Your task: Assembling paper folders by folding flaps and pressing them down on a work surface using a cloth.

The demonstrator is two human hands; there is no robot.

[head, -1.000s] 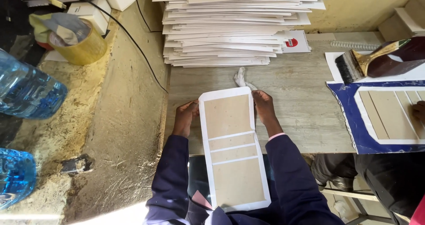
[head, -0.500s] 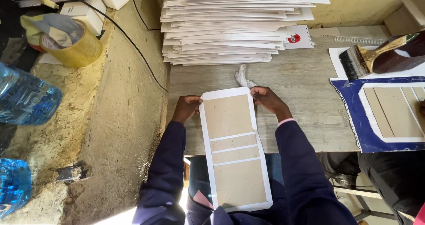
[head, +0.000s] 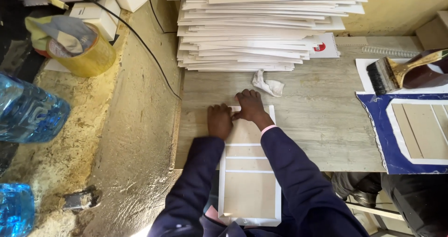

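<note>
**Pressing a board flat on the table**

Pressing down with both hands, the person works at the far end of a white-edged board point(head: 249, 176) that lies lengthwise at the lower centre of the frame, its near end hanging over the table point(head: 317, 120) edge toward the lap. The board shows tan panels set apart by thin white strips. The left hand point(head: 220, 121) lies palm down at the board's upper left corner, fingers flat and partly on the table; it grasps nothing. The right hand point(head: 250, 106) rests just beside it, on the board's top edge, fingers spread and flat, also grasping nothing. The two hands nearly touch. Dark blue sleeves run down from them to the bottom of the frame.

Just above the right hand lies a crumpled white rag point(head: 267, 84), and beyond it, at the top centre, stands a tall stack of white sheets point(head: 261, 29). At the right edge, a brush point(head: 387, 73) lies over a white sheet, and below it a blue sheet point(head: 373, 125) bears more tan panels. In the upper left sits a yellow tape roll point(head: 86, 55) with a cloth on it; a blue water bottle point(head: 28, 113) lies at the left edge, and a black cable point(head: 140, 41) crosses the rough ledge.
</note>
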